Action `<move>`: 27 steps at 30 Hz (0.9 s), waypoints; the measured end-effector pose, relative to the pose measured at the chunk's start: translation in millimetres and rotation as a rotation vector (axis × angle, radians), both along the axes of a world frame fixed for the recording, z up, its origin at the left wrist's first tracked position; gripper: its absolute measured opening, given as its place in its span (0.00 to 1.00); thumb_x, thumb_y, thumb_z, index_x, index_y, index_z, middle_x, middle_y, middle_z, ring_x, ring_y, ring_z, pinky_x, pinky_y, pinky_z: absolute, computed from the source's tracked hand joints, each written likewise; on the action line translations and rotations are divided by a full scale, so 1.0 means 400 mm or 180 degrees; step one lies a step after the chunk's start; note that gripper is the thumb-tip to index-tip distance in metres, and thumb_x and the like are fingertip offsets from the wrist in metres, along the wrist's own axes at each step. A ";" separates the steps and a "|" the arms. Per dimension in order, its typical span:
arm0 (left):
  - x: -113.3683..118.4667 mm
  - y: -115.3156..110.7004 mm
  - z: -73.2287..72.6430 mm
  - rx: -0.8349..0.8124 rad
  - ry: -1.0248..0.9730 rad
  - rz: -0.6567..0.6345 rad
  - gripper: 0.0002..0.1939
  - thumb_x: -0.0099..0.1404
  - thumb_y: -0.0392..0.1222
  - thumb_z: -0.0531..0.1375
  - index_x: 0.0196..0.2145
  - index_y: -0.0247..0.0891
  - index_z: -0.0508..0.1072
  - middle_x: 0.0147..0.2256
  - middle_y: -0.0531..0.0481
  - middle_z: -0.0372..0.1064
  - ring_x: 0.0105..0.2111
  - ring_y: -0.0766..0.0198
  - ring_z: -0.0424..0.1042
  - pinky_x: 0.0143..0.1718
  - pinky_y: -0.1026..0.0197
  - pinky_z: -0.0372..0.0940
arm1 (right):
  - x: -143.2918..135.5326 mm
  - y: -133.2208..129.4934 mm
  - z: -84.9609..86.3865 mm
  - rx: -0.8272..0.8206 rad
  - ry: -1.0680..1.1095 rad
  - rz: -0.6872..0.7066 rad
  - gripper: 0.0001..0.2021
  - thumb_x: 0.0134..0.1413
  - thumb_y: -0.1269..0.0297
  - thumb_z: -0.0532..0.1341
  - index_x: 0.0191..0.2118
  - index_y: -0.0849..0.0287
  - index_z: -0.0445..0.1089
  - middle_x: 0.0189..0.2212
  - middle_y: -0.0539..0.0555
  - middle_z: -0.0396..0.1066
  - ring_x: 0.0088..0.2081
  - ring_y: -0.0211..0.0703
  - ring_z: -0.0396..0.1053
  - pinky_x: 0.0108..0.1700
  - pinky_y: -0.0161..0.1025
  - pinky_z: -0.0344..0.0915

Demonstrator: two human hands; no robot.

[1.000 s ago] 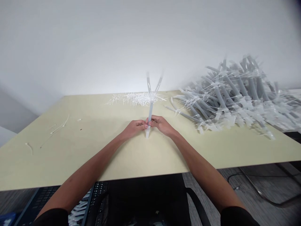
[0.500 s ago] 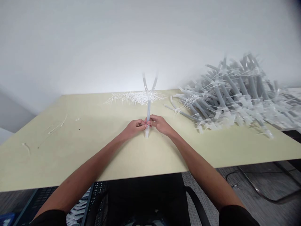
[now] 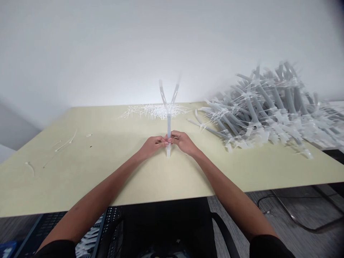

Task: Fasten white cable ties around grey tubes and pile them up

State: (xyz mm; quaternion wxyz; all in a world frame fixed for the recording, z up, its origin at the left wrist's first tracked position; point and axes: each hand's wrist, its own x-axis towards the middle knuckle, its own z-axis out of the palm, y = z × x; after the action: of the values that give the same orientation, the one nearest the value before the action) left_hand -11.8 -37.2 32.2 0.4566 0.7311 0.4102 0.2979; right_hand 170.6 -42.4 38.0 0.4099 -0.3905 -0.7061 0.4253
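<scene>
A Y-shaped grey-and-clear plastic tube (image 3: 169,123) stands upright in front of me, its two branches pointing up and away. My left hand (image 3: 154,145) is closed at the tube's lower stem, thumb and fingers pinched together from the left. From the right, my right hand (image 3: 184,141) grips the same stretch of stem, its fingertips meeting those of the left. Below the fingers, a clear end of the tube shows just above the table. Whether a cable tie sits between the fingertips is too small to make out.
A heap of white cable ties (image 3: 154,111) lies behind the tube. To the right rises a large pile of similar grey tubes (image 3: 251,107) with clear ends. A few loose cable ties (image 3: 66,144) lie on the table (image 3: 107,123) at left. Beneath it stands a dark crate (image 3: 104,224).
The tube's branches have tilted slightly left, and its stem stands a little straighter. Both hands keep their grip at the same spot.
</scene>
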 end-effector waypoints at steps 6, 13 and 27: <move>-0.010 0.007 0.009 -0.0095 -0.0104 -0.0193 0.17 0.57 0.54 0.55 0.29 0.36 0.70 0.31 0.50 0.69 0.33 0.64 0.66 0.36 0.63 0.58 | 0.015 0.004 0.008 -0.0296 0.0171 0.0268 0.10 0.51 0.58 0.57 0.35 0.59 0.69 0.27 0.50 0.64 0.29 0.37 0.61 0.34 0.36 0.61; -0.015 -0.005 0.015 0.0082 0.0280 -0.0208 0.23 0.61 0.57 0.46 0.26 0.36 0.69 0.25 0.52 0.65 0.26 0.66 0.62 0.31 0.64 0.56 | 0.026 -0.012 0.033 -0.1025 0.0584 0.0524 0.14 0.48 0.54 0.60 0.37 0.58 0.65 0.37 0.54 0.63 0.38 0.41 0.65 0.34 0.40 0.70; 0.012 -0.052 0.037 0.0809 0.0651 0.0036 0.22 0.64 0.51 0.45 0.22 0.37 0.67 0.20 0.54 0.61 0.21 0.68 0.60 0.26 0.64 0.51 | 0.014 0.003 -0.005 -0.1259 0.0750 0.0235 0.14 0.40 0.61 0.67 0.34 0.59 0.65 0.27 0.52 0.67 0.30 0.42 0.69 0.32 0.44 0.71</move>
State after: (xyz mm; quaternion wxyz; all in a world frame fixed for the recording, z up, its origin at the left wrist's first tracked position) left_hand -6.9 -58.1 47.2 0.3146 0.8072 0.4176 0.2740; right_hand 176.4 -41.1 36.2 0.3892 -0.3848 -0.5702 0.6127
